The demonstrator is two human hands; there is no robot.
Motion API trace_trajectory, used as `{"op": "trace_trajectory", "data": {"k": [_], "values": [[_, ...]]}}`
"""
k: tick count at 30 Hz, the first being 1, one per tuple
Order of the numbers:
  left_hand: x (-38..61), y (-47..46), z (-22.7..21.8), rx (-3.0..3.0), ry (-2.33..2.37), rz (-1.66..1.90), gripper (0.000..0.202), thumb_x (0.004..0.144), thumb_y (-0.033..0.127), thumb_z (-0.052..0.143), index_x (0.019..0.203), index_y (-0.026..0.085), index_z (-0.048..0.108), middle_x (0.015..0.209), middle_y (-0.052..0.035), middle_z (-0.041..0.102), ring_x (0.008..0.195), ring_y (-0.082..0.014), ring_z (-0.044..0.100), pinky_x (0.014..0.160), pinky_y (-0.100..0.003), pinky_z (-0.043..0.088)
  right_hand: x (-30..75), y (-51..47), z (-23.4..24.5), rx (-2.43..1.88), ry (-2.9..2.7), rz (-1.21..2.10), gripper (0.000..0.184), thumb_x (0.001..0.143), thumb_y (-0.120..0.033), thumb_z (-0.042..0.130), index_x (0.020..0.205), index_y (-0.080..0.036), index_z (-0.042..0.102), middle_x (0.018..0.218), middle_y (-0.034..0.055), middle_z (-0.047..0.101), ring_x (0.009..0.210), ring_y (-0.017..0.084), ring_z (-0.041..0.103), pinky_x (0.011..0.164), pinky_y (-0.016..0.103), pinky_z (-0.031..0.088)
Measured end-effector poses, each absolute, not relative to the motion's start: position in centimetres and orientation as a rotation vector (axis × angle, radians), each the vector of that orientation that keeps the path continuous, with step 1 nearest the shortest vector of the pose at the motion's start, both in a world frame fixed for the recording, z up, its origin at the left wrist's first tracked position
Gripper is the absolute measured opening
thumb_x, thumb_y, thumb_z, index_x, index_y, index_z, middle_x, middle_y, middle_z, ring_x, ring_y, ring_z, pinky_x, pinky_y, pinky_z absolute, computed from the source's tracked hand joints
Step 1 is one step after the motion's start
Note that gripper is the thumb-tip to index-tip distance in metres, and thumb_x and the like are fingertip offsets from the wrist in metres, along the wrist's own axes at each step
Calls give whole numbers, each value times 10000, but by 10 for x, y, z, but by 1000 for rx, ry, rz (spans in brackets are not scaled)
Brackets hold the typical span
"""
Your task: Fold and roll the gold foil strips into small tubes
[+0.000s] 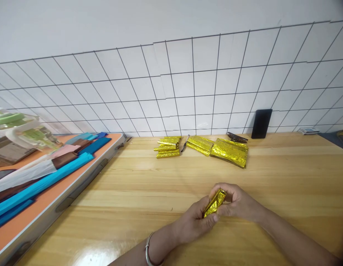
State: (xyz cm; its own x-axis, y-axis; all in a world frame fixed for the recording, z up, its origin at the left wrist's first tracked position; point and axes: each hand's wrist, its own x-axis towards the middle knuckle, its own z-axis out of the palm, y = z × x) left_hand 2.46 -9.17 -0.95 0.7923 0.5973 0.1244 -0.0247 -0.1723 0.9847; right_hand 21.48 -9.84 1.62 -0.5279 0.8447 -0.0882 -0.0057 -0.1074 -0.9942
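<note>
Between my two hands, above the wooden table (127, 207), is a small folded piece of gold foil (215, 204). My left hand (197, 220) grips its lower left end, thumb on the near side. At its upper right end, my right hand (236, 202) pinches it with thumb and curled fingers. Farther back lies a stack of narrow folded gold foil strips (168, 147). To the right of those are a flat gold foil bundle (200, 145) and a wider gold foil stack (229, 152).
A pen (185, 143) lies between the foil piles. Behind the wide stack is a dark hair clip (237, 137); a black phone (261, 123) leans on the tiled wall. At left, an orange-topped surface (103, 149) carries blue rolled paper (46, 181), a cardboard box (10, 151) and a clear bottle (35, 135).
</note>
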Motion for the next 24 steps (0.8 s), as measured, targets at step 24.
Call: {"op": "trace_trajectory", "data": {"k": [24], "values": [[22, -81, -24, 1878, 935, 568, 207, 862, 364, 449, 782, 182, 387, 671, 42, 401, 611, -94, 332, 543, -203, 277, 208, -99, 6, -1146, -1530, 1037, 270, 770, -289, 638, 964, -228, 460, 773, -16, 525, 691, 123, 506, 661, 262, 422]]}}
